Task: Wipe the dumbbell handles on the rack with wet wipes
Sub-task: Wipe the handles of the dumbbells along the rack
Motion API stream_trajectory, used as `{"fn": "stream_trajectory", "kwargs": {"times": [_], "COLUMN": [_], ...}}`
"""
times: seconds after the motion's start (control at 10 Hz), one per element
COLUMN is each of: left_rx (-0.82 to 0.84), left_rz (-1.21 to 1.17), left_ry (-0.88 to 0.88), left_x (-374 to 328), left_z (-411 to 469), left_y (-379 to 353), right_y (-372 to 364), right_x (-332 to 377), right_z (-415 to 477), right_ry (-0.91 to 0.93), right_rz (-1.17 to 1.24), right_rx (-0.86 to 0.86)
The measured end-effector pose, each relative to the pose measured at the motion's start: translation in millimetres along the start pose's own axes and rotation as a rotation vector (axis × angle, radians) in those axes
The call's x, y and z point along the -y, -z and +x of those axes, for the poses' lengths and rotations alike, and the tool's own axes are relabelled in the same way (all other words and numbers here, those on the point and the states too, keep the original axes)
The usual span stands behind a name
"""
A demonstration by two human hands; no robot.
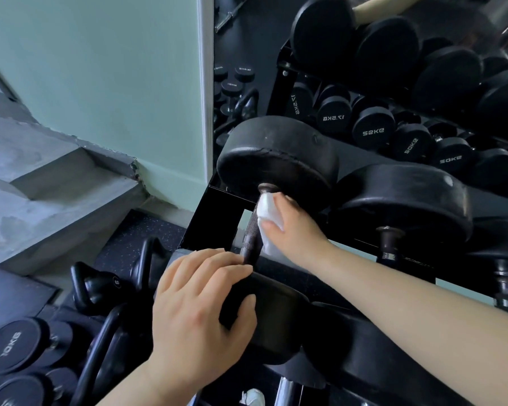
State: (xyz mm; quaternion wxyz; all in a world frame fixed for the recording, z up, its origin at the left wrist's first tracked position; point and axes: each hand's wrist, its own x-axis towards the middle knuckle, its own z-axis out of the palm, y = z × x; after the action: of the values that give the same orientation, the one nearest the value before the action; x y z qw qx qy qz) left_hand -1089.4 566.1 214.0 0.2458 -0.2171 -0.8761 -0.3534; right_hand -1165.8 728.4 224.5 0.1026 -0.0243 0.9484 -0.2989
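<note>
My left hand (201,300) grips the near black rubber head (273,315) of the dumbbell, fingers spread over its top edge. To its right runs the dark knurled metal handle (251,234), sloping up to the far head. My right hand (295,227) presses a crumpled white wet wipe (266,210) against the handle's upper end.
</note>
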Motion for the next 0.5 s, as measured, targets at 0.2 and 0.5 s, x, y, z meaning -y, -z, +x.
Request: {"fn": "stream_trajectory", "kwargs": {"times": [0.2,0.5], "left_rx": [0.012,0.015], "left_rz": [-0.004,-0.010], "left_ry": [0.006,0.011], "left_x": [0,-1], "left_z": [0,0], "left_y": [0,1], "right_y": [-2,-8], "right_x": [-6,-5], "right_z": [-1,-9], "right_ry": [0.017,0.080], "right_rz": [0.136,0.111], "right_rx": [0.040,0.120]}}
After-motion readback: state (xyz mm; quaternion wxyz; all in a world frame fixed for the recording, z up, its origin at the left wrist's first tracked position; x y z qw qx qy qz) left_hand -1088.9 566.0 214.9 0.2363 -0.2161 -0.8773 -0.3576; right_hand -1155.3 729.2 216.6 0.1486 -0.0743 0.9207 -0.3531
